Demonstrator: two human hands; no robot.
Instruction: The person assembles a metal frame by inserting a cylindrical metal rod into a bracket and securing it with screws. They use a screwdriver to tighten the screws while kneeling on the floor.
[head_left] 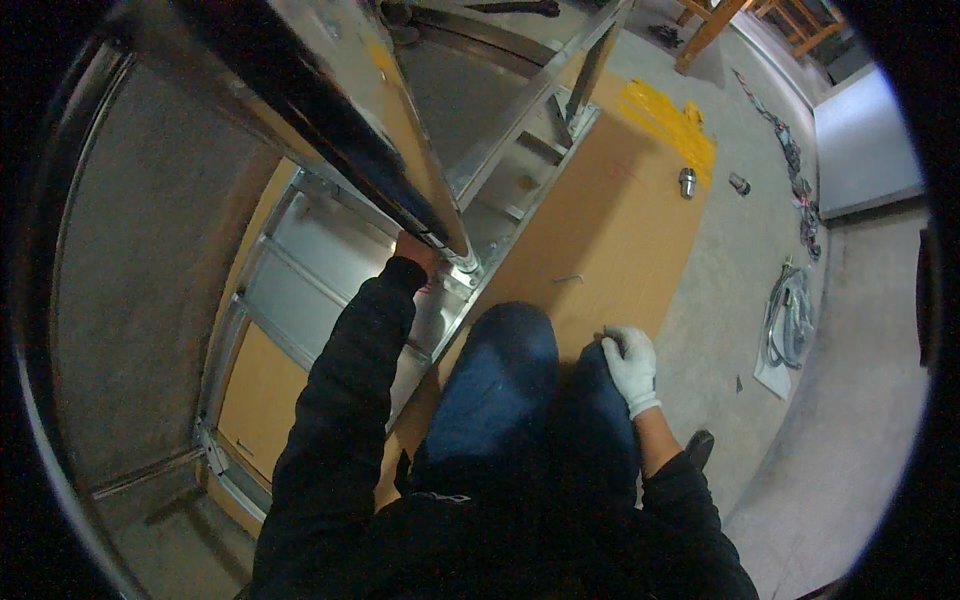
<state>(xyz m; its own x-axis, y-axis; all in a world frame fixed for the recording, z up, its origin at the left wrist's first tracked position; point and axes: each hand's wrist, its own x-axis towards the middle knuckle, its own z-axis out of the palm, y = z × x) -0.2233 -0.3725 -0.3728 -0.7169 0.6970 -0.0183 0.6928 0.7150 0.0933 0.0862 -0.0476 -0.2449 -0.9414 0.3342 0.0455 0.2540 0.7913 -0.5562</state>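
Note:
My left hand (418, 252) reaches in at the foot of an upright metal post (425, 175), where it joins a silvery metal frame (520, 212). The post hides its fingers, so its grip does not show. In a white glove, my right hand (631, 368) rests on my right knee, fingers laid over it and nothing visible in them. A small bent metal rod (568, 278), like a hex key, lies on the tan board (610, 235) in front of my knees.
A yellow plastic sheet (672, 122) lies at the board's far end, near two small metal fittings (687, 183). Along the right are a coiled hose in clear wrapping (790, 315) and a string of dark tangled pieces (785, 145). Wooden legs (712, 35) stand at the back.

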